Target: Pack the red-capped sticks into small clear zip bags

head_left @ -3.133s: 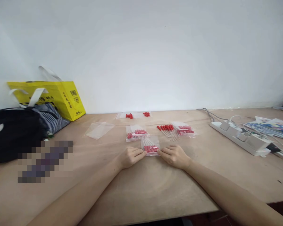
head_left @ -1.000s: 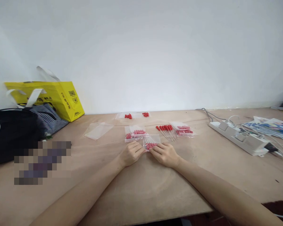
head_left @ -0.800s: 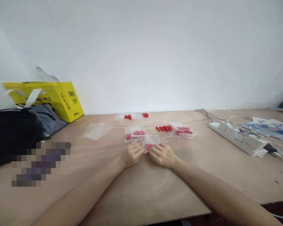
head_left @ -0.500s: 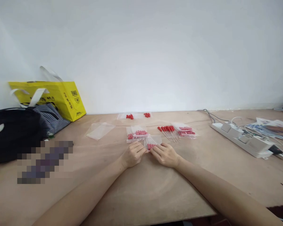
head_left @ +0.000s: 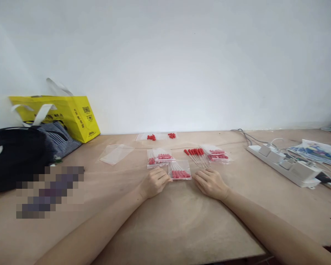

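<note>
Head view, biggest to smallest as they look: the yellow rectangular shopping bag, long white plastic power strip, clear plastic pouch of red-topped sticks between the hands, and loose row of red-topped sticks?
1. Yellow shopping bag
2. White power strip
3. Clear pouch and loose sticks: too alike to rank.
</note>
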Available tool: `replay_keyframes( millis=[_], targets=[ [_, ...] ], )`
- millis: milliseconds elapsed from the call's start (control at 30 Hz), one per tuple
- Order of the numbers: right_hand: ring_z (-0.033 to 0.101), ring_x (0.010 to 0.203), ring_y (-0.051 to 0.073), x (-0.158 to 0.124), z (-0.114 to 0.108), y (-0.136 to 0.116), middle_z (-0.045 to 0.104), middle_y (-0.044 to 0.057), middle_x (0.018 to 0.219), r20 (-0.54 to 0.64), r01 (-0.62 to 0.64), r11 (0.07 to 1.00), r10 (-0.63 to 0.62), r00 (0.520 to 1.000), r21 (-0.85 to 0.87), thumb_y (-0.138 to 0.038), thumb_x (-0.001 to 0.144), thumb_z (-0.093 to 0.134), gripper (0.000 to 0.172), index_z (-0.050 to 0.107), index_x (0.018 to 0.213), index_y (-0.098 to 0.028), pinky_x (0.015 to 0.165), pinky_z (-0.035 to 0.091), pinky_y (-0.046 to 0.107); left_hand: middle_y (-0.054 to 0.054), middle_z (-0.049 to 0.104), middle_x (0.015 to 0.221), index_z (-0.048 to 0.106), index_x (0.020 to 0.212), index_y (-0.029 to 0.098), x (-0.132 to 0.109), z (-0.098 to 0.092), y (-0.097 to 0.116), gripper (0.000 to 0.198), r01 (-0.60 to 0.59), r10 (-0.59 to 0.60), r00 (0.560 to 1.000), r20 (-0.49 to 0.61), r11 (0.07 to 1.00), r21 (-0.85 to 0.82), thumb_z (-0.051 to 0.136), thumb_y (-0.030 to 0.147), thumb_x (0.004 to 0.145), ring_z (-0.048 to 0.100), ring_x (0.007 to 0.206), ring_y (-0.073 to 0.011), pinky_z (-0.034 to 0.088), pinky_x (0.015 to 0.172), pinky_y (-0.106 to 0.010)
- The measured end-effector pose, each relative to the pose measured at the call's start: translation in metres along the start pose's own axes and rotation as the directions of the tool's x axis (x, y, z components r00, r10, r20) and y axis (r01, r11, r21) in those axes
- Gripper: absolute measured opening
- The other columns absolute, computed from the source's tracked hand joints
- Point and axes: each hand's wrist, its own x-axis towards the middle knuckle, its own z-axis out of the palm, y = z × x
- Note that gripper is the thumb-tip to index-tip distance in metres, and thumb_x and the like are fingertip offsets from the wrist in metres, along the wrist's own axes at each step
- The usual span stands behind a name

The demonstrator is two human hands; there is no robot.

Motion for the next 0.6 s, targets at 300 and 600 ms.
replay_keyframes(
  millis=[300, 600],
  targets=[
    [0.049, 0.053, 0.008, 0.010, 0.004, -0.013, 0.060, 0.000, 0.066, 0.169, -0.154, 0.988, 0.156, 0.973, -0.024, -0.017, 0.082, 0.045, 0.019, 0.058, 0.068, -0.018, 0.048, 0.022, 0.025, -0.005, 0.065, 0.085, 0.060, 0.089, 0.018, -0.002, 0.000, -0.013, 0.018, 0.241, -0.245, 0.965, 0.095, 0.969, 0.046, 0.046, 0.028, 0.085, 0.056, 0.084, -0.0200, 0.041, 0.079, -0.037],
    [0.055, 0.052, 0.013, 0.006, 0.017, -0.008, 0.063, 0.002, 0.066, 0.139, -0.495, 0.868, 0.496, 0.857, -0.045, -0.019, 0.083, 0.041, 0.016, 0.056, 0.075, -0.019, 0.043, 0.017, 0.024, -0.005, 0.050, 0.123, 0.053, 0.108, 0.022, -0.013, 0.018, -0.053, 0.028, 0.399, -0.437, 0.842, 0.315, 0.899, 0.180, 0.046, 0.021, 0.081, 0.040, 0.117, -0.0241, 0.035, 0.094, -0.042]
  ],
)
